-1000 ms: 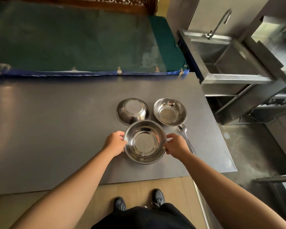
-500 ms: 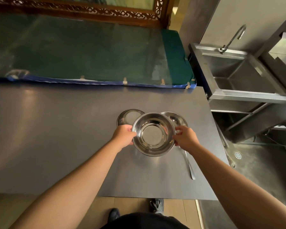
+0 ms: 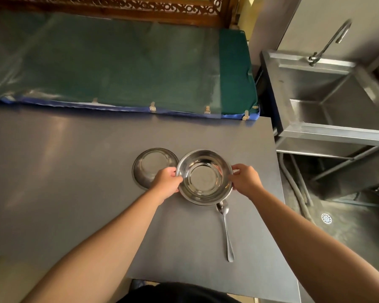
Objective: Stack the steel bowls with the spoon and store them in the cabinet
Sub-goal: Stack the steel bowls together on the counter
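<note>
A: What do the hands have?

B: Both grip one round, shiny steel bowl (image 3: 204, 177) by its rim. The left hand (image 3: 166, 182) pinches the left edge, the right hand (image 3: 245, 180) the right edge, fingers curled over the lip. The bowl sits mouth-up between them above the dark grey tabletop (image 3: 74, 182).

A: Is it resting on anything?

B: Hard to say. A thin second rim peeks out along its near edge, so another bowl may lie beneath it, but the held one covers almost all of that. I cannot tell whether the two touch.

A: And the other bowl?

B: A second steel bowl (image 3: 153, 165) lies just left of the held one, on the table. The left hand hides its near right part, and glare makes it unclear whether it stands mouth-up or upside down.

A: The spoon?

B: A long-handled steel spoon (image 3: 225, 230) lies flat on the table, near the held bowl, its head pointing at the bowl's near edge and its handle running toward the person. The tip of the head sits right at the bowl's shadow; contact is unclear.

A: Any cabinet?

B: I can't make one out. A steel sink with a curved tap (image 3: 337, 101) stands to the right, cut off by the frame edge, and a green cloth under clear plastic (image 3: 118, 62) lies beyond the table.
</note>
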The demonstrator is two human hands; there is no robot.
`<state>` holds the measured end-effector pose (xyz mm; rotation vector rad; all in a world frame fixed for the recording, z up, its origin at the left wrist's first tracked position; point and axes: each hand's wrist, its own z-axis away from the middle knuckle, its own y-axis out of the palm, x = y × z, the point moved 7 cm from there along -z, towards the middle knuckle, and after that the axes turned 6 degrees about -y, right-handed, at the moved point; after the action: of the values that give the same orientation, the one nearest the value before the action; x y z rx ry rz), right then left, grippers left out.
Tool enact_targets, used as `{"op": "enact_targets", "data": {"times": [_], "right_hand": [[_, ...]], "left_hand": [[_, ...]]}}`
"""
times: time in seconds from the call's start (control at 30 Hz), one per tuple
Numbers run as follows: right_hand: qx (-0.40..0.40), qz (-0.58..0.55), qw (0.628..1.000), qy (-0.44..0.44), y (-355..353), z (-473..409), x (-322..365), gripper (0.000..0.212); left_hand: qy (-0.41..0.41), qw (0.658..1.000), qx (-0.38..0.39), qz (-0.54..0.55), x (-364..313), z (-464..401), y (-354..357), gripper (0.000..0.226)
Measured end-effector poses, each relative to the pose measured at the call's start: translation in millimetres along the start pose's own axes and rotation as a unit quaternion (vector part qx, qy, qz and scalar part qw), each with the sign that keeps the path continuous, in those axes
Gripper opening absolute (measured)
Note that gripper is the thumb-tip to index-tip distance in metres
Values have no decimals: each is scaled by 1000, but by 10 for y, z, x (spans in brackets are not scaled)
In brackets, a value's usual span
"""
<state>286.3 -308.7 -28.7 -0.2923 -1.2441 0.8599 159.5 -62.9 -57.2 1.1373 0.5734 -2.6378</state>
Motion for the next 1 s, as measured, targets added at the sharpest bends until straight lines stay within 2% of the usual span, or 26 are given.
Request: {"op": "enact_targets", "data": {"times": [0.27, 0.33, 0.4, 0.73, 0.83, 1.0], "right_hand": [[31, 22, 999, 8, 35, -226, -236, 23], [32, 29, 999, 11, 43, -247, -277, 24], [36, 36, 999, 13, 49, -262, -306, 25], [37, 47, 997, 50, 158, -263, -420, 31], [36, 43, 996, 64, 207, -239, -464, 31], [33, 36, 996, 77, 257, -155, -507, 35]], "left_hand": [[-16, 999, -30, -17, 29, -115, 204, 22], [-22, 999, -33, -22, 73, -154, 231, 41], [-24, 999, -33, -27, 105, -172, 255, 49], [-22, 997, 18, -68, 180, -272, 284, 53], [-34, 996, 34, -75, 244, -281, 260, 70], [-29, 995, 63, -74, 302, -280, 242, 72]]}}
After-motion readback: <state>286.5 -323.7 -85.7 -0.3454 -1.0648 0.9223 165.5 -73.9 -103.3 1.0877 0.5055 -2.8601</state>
